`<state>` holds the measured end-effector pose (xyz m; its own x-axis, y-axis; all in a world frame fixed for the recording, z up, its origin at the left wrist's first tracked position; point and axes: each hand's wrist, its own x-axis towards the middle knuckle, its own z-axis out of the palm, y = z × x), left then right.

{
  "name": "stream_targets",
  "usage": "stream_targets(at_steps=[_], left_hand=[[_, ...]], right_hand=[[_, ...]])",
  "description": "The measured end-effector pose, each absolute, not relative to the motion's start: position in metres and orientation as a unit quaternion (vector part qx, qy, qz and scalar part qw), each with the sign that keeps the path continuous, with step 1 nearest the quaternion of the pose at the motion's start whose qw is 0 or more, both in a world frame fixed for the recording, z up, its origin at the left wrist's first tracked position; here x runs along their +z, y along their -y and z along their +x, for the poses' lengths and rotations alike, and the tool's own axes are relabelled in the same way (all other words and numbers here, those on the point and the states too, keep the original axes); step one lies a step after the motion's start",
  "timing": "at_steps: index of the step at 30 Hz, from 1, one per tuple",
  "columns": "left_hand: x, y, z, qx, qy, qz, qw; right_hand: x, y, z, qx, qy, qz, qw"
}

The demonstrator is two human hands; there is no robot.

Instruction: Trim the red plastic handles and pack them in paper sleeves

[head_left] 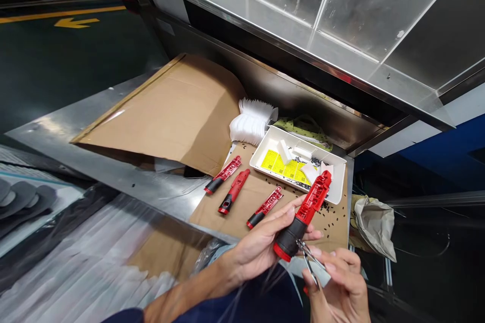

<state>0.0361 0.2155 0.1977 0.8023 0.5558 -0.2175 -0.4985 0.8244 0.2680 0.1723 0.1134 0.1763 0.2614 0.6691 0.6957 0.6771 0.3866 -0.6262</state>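
My left hand (261, 242) holds a red and black plastic tool housing (308, 202), its ribbed red inside facing up and its black end toward me. In my right hand (341, 282) is a small two-armed metal hand tool (311, 262), pinched between thumb and fingers. Its tip meets the black end of the housing; whether it grips anything there I cannot tell. Beyond my left hand, more red and black housings lie on the cardboard: one open-side up (265, 207), one outer-side up (234, 192), and another open-side up (223, 175).
A white tray (259, 154) holds yellow label sheets, white blocks and small black parts. Black bits are scattered over the cardboard sheet (212, 212). White foam sheets (252, 121) and a large cardboard box (170, 111) stand left. A metal shelf (341, 68) overhangs the back.
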Motion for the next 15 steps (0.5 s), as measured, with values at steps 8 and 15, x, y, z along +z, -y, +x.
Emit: stream_targets(at_steps=[8, 15], left_hand=[[0.1971, -0.2169, 0.0391, 0.266, -0.165, 0.1, 0.944], [0.197, -0.2172, 0.0409, 0.248, -0.179, 0.097, 0.947]], right_hand=[[0.1799, -0.1209, 0.1765, -0.029, 0.622, -0.527, 0.579], [0.1813, -0.1217, 0.1753, -0.033, 0.623, -0.529, 0.576]])
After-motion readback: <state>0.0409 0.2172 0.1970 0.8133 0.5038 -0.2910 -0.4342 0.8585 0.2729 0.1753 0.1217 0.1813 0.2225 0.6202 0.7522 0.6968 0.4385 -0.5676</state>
